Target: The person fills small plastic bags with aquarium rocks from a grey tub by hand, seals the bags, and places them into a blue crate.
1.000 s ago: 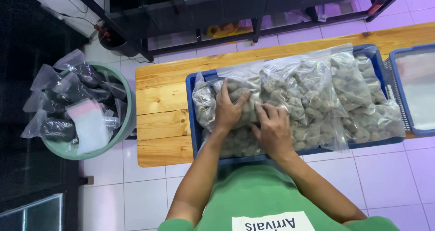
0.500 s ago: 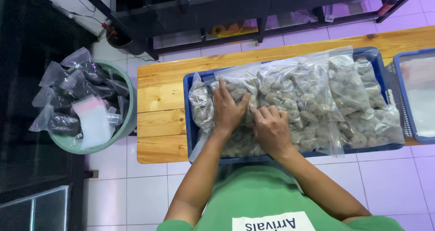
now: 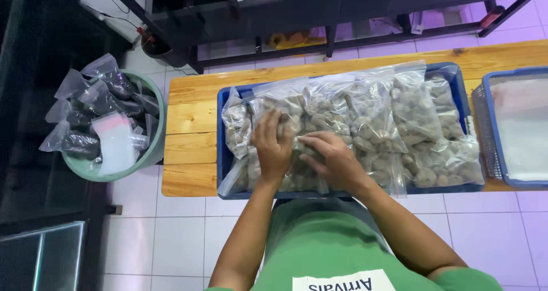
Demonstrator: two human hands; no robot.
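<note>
Hands press flat, fingers spread: left hand (image 3: 272, 146) and right hand (image 3: 334, 161) on a stone-filled bag (image 3: 319, 125) in a blue crate (image 3: 224, 171).

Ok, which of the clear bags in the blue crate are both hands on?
The left-end bag of grey lumps; both hands press it, the others lie untouched to its right.

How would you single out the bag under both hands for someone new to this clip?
On the wooden bench sits a blue tray packed with clear bags of grey lumps. The bag in question lies across its middle, under the left hand and right hand. It is the only one being pressed.
</note>
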